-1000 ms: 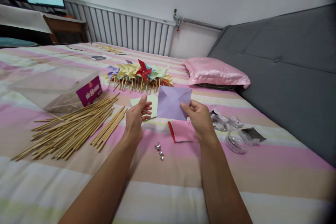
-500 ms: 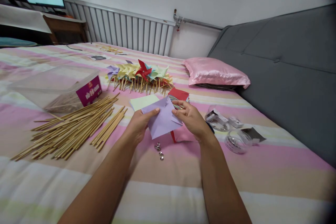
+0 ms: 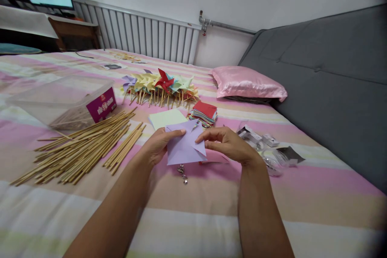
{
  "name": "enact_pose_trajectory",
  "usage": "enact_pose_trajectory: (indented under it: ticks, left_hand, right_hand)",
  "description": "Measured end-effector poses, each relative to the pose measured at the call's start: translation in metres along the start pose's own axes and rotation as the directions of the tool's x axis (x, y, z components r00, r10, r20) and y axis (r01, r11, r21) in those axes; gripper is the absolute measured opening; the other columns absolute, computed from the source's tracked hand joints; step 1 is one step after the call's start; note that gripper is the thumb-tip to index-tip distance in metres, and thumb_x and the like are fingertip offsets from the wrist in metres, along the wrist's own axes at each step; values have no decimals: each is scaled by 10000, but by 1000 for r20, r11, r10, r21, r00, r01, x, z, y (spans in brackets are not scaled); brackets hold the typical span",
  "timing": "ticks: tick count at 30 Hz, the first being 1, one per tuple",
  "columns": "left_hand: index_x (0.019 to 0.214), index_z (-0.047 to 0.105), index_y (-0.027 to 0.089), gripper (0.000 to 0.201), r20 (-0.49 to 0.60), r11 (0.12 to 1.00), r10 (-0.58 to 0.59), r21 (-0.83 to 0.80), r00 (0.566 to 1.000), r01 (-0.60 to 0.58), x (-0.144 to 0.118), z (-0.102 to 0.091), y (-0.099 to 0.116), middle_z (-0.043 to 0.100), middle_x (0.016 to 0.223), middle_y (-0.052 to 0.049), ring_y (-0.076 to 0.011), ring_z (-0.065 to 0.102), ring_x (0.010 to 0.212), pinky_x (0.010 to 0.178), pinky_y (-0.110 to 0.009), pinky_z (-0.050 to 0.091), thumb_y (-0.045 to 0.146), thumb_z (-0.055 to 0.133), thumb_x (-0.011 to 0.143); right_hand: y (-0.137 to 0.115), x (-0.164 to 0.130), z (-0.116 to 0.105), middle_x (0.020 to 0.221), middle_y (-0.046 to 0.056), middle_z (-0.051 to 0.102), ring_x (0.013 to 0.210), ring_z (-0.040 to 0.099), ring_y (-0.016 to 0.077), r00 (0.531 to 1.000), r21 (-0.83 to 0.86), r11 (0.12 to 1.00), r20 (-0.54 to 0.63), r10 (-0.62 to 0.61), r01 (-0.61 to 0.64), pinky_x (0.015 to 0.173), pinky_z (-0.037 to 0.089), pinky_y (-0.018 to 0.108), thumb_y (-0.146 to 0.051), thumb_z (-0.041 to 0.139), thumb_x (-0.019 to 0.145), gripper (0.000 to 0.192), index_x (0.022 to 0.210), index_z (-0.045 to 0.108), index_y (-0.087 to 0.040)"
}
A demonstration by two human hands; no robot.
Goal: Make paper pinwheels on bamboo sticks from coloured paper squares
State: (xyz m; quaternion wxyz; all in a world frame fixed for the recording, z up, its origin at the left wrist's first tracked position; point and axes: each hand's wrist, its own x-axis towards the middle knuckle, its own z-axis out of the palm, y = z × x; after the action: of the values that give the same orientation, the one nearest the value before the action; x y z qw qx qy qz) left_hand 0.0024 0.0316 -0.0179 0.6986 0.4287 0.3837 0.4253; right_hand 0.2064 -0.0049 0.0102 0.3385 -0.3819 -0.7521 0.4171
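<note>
A square of purple paper (image 3: 185, 148) with slits cut in from its corners is held above the bed. My left hand (image 3: 159, 143) grips its left edge, thumb on top. At the right edge, the fingers of my right hand (image 3: 228, 143) are closed on a cut flap. Below the paper lie several small shiny metal pieces (image 3: 182, 172). Behind it sit a stack of pale green paper (image 3: 166, 118) and a stack of coloured paper with red on top (image 3: 204, 113). Pink paper (image 3: 215, 157) is partly hidden under my right hand.
Bamboo sticks (image 3: 87, 147) are spread at left beside a clear plastic box (image 3: 60, 100). Finished paper pinwheels (image 3: 163, 82) lie farther back. Clear round containers (image 3: 272, 161) and small boxes (image 3: 270, 140) are at right, with a pink pillow (image 3: 248, 82) behind.
The purple paper has turned and come slightly lower and nearer. My right hand has shifted its grip on the right side, uncovering more of the red-topped stack.
</note>
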Motion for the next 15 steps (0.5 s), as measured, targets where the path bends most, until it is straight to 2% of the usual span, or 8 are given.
enact_pose_trajectory:
  ticks: [5,8,15]
  left_hand:
    - [880,723,121,301,49,999,5,33,999,-7,-1,1,-3,730,802,-99,-165,632,614,587,-251,464,246,764,609]
    - [883,723,125,304,62,999,23,30,998,-24,-1,3,-5,731,840,-103,-167,637,619,602,-260,472,259,764,614]
    - [832,716,121,308,30,997,38,69,999,-40,-2,8,-8,724,776,-97,-200,645,626,602,-296,487,314,773,598]
  right_hand:
    - [0,2,2,868,44,681,848,619,167,999,52,999,36,6,-8,784,472,303,-325,600,807,178,855,691,-180]
    - [1,4,3,815,39,674,813,616,165,999,95,995,13,29,-31,761,471,301,-361,610,796,202,791,686,-173]
    - [4,8,10,709,23,647,688,589,138,996,83,993,-24,88,-86,669,458,270,-364,630,769,222,702,666,-155]
